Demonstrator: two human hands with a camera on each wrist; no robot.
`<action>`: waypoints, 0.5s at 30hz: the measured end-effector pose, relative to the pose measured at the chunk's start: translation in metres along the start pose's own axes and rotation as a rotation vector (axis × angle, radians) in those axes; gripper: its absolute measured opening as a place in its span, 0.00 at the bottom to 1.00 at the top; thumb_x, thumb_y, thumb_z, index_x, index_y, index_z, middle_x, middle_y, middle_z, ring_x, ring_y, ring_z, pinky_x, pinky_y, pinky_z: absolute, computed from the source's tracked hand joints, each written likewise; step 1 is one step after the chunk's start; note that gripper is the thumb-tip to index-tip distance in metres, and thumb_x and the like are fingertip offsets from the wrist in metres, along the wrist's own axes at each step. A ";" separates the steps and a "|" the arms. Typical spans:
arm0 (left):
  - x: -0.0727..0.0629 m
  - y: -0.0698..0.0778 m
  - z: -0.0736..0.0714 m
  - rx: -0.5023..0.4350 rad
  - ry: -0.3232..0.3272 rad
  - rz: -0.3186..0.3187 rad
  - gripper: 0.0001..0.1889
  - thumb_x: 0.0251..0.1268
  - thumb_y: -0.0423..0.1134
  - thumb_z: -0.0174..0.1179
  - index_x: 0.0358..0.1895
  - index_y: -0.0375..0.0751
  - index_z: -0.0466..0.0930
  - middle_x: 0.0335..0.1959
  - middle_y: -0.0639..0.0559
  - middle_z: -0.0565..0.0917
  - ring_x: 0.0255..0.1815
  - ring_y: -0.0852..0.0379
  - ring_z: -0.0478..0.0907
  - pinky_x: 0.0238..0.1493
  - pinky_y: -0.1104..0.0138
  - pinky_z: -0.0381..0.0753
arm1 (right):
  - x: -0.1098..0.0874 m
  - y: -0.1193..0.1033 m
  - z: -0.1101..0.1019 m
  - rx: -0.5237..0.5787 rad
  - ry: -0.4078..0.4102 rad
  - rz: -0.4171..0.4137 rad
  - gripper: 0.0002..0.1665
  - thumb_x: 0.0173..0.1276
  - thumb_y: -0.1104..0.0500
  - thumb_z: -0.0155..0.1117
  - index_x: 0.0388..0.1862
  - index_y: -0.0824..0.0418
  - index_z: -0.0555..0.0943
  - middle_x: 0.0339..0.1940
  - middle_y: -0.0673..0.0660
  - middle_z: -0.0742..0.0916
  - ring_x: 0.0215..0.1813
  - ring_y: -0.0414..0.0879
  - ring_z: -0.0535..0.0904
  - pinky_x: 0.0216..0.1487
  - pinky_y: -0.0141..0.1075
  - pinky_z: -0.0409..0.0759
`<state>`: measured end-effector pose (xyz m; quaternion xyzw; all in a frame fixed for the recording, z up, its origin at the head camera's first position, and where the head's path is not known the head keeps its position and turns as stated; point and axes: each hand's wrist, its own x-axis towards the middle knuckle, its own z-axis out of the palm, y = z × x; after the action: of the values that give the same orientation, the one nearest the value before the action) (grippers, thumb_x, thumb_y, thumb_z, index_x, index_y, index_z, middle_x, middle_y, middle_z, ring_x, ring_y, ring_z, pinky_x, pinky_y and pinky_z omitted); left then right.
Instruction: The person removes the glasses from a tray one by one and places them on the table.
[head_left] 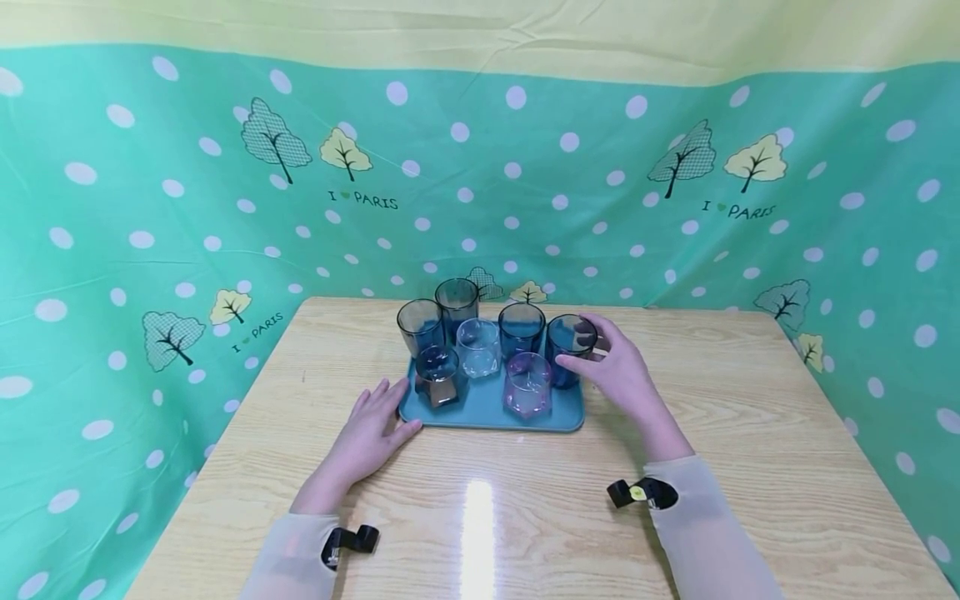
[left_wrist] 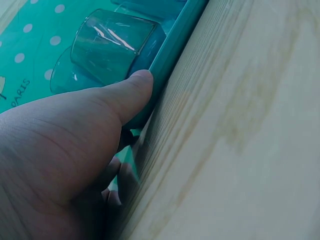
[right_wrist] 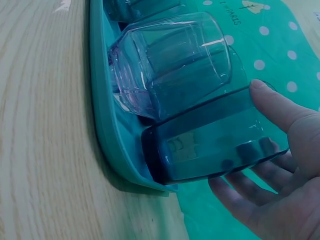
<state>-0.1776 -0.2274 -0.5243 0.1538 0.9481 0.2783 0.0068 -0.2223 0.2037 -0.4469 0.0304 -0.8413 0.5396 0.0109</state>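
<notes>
My right hand (head_left: 621,373) holds a tall dark-blue glass (right_wrist: 210,140) near its rim, thumb on one side and fingers round the other. That glass stands at the right end of a blue-green tray (head_left: 480,414). My left hand (head_left: 367,433) touches the tray's front left corner, its thumb (left_wrist: 135,90) straight along the rim and its fingers loosely spread by the left side. Beside the held glass is a short purple-tinted glass (head_left: 528,387). A short smoky-brown glass (head_left: 438,379) is nearest my left hand.
More glasses share the tray: a short clear one (head_left: 478,350), a tall blue one (head_left: 521,333) and two tall smoky-blue ones at the back left, one of them the far glass (head_left: 457,300). Beneath lies a wooden table (head_left: 750,417); a green dotted cloth (head_left: 510,183) hangs behind.
</notes>
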 end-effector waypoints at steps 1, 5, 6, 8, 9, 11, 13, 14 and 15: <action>0.000 0.000 0.000 0.002 0.000 0.000 0.45 0.82 0.57 0.65 0.89 0.35 0.58 0.86 0.36 0.64 0.91 0.35 0.49 0.90 0.41 0.38 | 0.000 0.000 -0.001 0.000 0.004 0.002 0.57 0.68 0.42 0.85 0.89 0.51 0.66 0.78 0.61 0.79 0.77 0.63 0.77 0.77 0.55 0.78; 0.000 -0.001 0.000 0.003 0.002 0.000 0.45 0.82 0.58 0.65 0.89 0.35 0.58 0.87 0.36 0.64 0.91 0.35 0.49 0.90 0.41 0.38 | -0.001 -0.003 -0.006 0.010 0.021 0.005 0.57 0.67 0.40 0.85 0.89 0.49 0.66 0.78 0.61 0.78 0.77 0.64 0.77 0.78 0.56 0.77; 0.000 -0.001 0.001 0.004 0.001 0.001 0.45 0.82 0.58 0.65 0.89 0.36 0.58 0.87 0.36 0.64 0.91 0.35 0.50 0.90 0.41 0.38 | -0.001 -0.003 -0.008 0.015 0.027 0.004 0.57 0.67 0.40 0.85 0.88 0.49 0.67 0.78 0.61 0.78 0.77 0.63 0.77 0.78 0.56 0.77; 0.000 -0.002 0.001 0.005 0.003 0.003 0.45 0.82 0.58 0.64 0.89 0.36 0.58 0.87 0.36 0.64 0.90 0.35 0.50 0.90 0.41 0.38 | -0.001 -0.004 -0.011 0.027 0.041 -0.001 0.56 0.67 0.41 0.86 0.88 0.49 0.67 0.78 0.61 0.79 0.77 0.63 0.77 0.77 0.55 0.78; 0.000 -0.002 0.001 0.005 0.003 0.004 0.45 0.82 0.58 0.64 0.89 0.36 0.58 0.87 0.36 0.64 0.90 0.35 0.50 0.90 0.41 0.38 | -0.001 -0.004 -0.012 0.034 0.049 -0.006 0.55 0.68 0.42 0.86 0.87 0.50 0.68 0.77 0.62 0.79 0.77 0.62 0.77 0.77 0.55 0.78; 0.000 -0.002 0.001 0.004 0.003 0.006 0.45 0.83 0.59 0.64 0.89 0.36 0.58 0.87 0.36 0.64 0.90 0.35 0.50 0.90 0.41 0.38 | 0.000 -0.003 -0.015 0.041 0.070 -0.018 0.54 0.68 0.43 0.86 0.87 0.52 0.69 0.76 0.62 0.80 0.77 0.61 0.77 0.77 0.55 0.78; 0.000 -0.002 0.001 0.004 0.003 0.007 0.45 0.82 0.58 0.64 0.89 0.36 0.58 0.86 0.36 0.64 0.90 0.35 0.50 0.90 0.41 0.38 | 0.000 -0.002 -0.018 0.042 0.095 -0.024 0.54 0.68 0.44 0.85 0.86 0.54 0.69 0.76 0.62 0.80 0.77 0.60 0.77 0.77 0.55 0.78; 0.000 -0.002 0.001 0.005 0.002 0.007 0.45 0.82 0.58 0.64 0.89 0.36 0.58 0.86 0.36 0.64 0.90 0.35 0.50 0.90 0.41 0.38 | 0.000 -0.002 -0.020 0.043 0.107 -0.022 0.54 0.68 0.44 0.85 0.87 0.54 0.68 0.76 0.62 0.80 0.77 0.60 0.77 0.77 0.55 0.78; 0.000 -0.001 0.001 0.006 0.001 0.007 0.45 0.82 0.58 0.65 0.89 0.36 0.58 0.86 0.36 0.64 0.90 0.35 0.50 0.90 0.41 0.38 | 0.000 -0.001 -0.022 0.038 0.121 -0.017 0.55 0.68 0.43 0.85 0.87 0.54 0.68 0.76 0.62 0.80 0.77 0.60 0.77 0.77 0.55 0.78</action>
<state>-0.1780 -0.2281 -0.5254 0.1571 0.9484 0.2754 0.0047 -0.2227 0.2228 -0.4367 0.0052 -0.8285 0.5561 0.0656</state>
